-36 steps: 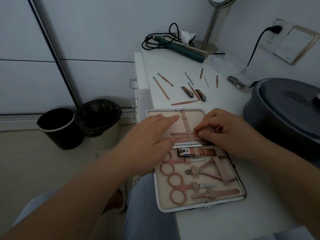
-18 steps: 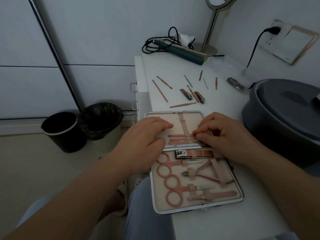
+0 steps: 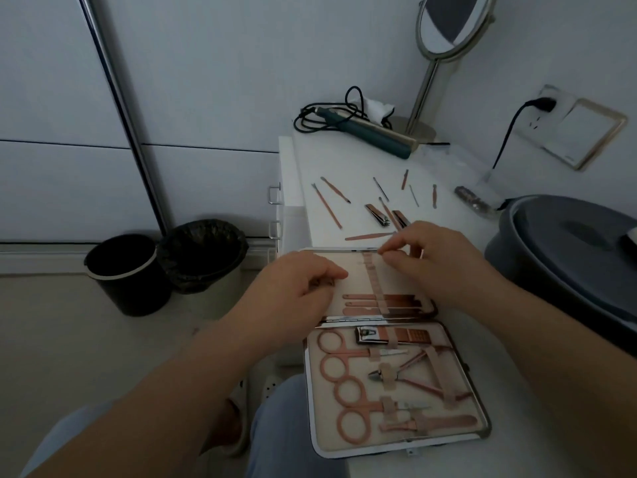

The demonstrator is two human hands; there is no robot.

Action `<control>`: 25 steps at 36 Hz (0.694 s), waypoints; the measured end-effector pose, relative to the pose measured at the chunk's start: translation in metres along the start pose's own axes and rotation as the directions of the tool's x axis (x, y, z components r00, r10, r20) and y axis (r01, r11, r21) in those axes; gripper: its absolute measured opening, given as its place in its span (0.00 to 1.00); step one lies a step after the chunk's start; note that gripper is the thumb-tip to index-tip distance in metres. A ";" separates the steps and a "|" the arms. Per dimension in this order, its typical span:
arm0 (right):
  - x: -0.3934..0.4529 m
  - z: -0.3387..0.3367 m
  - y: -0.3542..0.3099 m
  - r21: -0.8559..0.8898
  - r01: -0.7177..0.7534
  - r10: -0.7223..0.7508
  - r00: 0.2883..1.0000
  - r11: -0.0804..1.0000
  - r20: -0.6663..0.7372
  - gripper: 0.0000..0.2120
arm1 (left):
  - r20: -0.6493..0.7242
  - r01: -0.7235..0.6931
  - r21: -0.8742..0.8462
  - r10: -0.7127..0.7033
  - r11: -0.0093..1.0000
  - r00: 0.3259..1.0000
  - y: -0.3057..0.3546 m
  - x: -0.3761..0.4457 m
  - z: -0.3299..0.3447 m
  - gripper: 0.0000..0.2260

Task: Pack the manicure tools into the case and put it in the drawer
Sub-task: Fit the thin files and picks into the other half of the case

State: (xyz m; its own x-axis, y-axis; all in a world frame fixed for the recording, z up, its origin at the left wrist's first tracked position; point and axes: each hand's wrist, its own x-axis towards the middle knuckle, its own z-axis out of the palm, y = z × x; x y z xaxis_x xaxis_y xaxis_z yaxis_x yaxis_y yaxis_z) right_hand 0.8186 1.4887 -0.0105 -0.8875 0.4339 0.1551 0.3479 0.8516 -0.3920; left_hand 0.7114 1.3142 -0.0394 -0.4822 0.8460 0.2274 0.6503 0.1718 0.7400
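The open manicure case lies at the white table's near left edge. Its near half holds two rose-gold scissors, nippers, a clipper and other tools under straps. In the far half, a few thin tools sit under an elastic strap. My left hand rests with loosely curled fingers on the far half's left side. My right hand hovers at the case's far edge, thumb and forefinger tips close together; I cannot see whether they pinch anything. Several loose tools, two clippers and a flat file lie beyond.
A hair iron with a black cord and a standing mirror are at the table's back. A large grey tub crowds the right side. Drawer handles show on the table's left face. Two waste bins stand on the floor.
My right hand has lifted off the strapped tools and moved to the case's far edge, near the loose file. My left hand's fingers have curled in. The view has tilted up.
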 end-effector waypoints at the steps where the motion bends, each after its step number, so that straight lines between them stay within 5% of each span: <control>1: 0.006 0.001 0.001 -0.012 0.000 0.000 1.000 1.000 -0.020 0.05 | -0.007 -0.005 -0.013 0.004 1.000 1.000 -0.001 -0.001 0.001 0.13; 16: 0.052 0.013 0.018 -0.273 -0.130 0.125 0.992 0.953 -0.033 0.08 | -0.063 -0.079 -0.014 0.078 0.997 0.995 -0.012 -0.006 0.012 0.14; 25: 0.057 0.009 0.013 -0.313 -0.111 0.150 0.983 0.943 0.106 0.06 | -0.073 -0.083 -0.010 0.082 0.997 0.994 -0.011 -0.007 0.011 0.14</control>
State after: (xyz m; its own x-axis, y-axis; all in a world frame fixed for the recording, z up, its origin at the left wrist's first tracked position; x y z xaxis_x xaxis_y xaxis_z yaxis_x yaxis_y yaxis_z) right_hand 0.7701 1.5217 -0.0147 -0.8520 0.5235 -0.0023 0.5209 0.8474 -0.1028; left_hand 0.7139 1.3121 -0.0564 -0.4690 0.8182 0.3327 0.6822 0.0963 0.7248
